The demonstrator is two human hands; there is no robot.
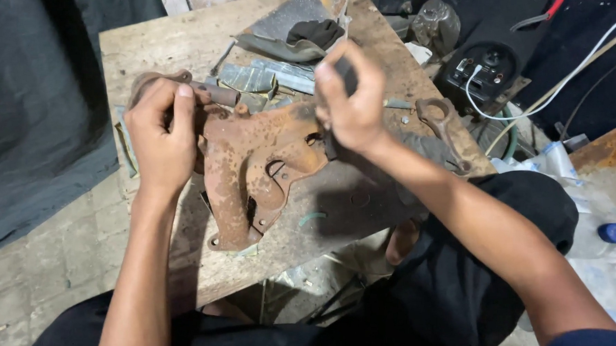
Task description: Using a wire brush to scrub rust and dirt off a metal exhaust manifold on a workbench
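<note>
Lying across a worn wooden board (178,47), a rusty metal casting (252,168) took up the middle of the view, its flanges and holes facing up and its lower end reaching toward the board's near edge. The left hand (161,134) gripped the casting's upper left part, fingers curled tight and clamped on the metal beside a short pipe stub (214,94). The right hand (350,98) hovered over the casting's right edge, fingers pinched together on a small dark piece (346,71); what that piece was could not be told. Behind the hands lay a folded grey sheet (281,36) with a black cloth (315,31) on it, and some flat greenish metal strips (262,77) just beside the stub. A rusty wrench (439,122) rested near the board's right edge. Off the board to the right sat a black device (487,68) with a white cable (560,79), and lower, a blue cap (614,233).
</note>
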